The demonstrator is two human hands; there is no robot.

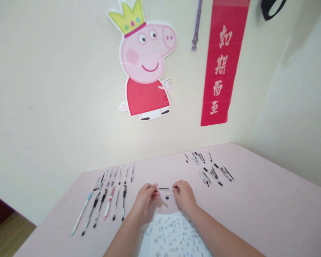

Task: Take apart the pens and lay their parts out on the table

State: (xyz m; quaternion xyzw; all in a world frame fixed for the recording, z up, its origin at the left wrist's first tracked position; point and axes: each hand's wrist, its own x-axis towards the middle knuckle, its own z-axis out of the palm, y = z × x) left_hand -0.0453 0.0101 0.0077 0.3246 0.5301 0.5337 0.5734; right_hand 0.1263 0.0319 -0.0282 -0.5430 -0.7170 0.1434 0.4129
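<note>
My left hand (148,194) is closed in a pinch above the table, with a faint clear piece at its fingertips that is hard to make out. Facing it, my right hand (184,195) pinches the end of a thin pale rod that looks like a pen refill (171,190). A dark thin rod (163,188) shows in the gap between the hands; whether it lies on the table or joins the pale one I cannot tell. Just below is a small black pen cap (167,197). A handwritten sheet of paper (173,233) lies between my forearms.
Two rows of pens lie at the left, among them a white pen with a blue end (81,214) and a red-and-white pen (109,203). Groups of loose pen parts (214,173) lie at the back right. The pink table (256,210) meets the wall behind.
</note>
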